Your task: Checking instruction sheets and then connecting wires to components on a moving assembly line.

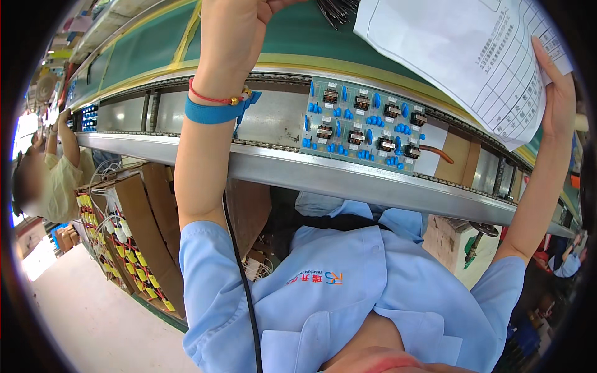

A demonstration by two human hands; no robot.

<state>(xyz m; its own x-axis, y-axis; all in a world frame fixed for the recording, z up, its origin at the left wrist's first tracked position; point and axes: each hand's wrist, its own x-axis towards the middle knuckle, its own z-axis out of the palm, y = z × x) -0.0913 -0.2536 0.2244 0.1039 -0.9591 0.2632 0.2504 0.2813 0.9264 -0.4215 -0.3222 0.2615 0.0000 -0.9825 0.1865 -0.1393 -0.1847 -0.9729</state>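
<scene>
Raised over the conveyor line, my left hand [239,31] has its fingertips mostly cut off by the top edge, so its grip cannot be made out. A blue wrist strap [213,112] and a red cord bracelet [211,98] circle that wrist. Close by hangs a bunch of thin dark wire leads [337,11]. At the upper right, my right hand [559,93] grips the side of a printed paper sheet [448,56], thumb over its face. Below the sheet, a green circuit board panel [348,127] with blue disc parts and small transformers sits between the chain rails.
A metal rail [348,174] runs across in front of my body. Behind the chain track lies a green belt [143,43]. Cardboard boxes [149,217] with yellow-tagged parts stand at left. Another person [56,180] works farther left. A black cord [239,267] hangs along my left arm.
</scene>
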